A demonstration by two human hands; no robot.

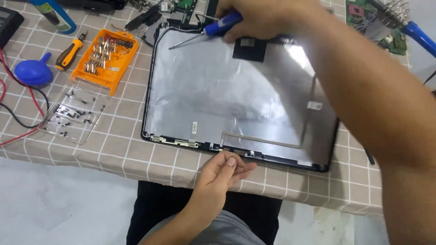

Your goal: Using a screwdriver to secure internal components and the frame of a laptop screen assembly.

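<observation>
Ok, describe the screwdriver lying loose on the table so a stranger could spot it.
Start at the big silver laptop lid panel on the checked tablecloth. Left of it sits an orange bit case, and the screwdriver lies just left of that. Its handle is orange and black, unlike the blue-handled one in the right hand.

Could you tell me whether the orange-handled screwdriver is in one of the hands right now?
No, the orange-handled screwdriver lies on the checked cloth beside the orange bit case, while the right hand holds a blue-handled screwdriver.

counted on the checked table:
two screwdrivers (218,28) (70,49), one laptop lid panel (227,95), one orange bit case (106,56), one blue air blower (32,71), one clear screw tray (72,113).
</observation>
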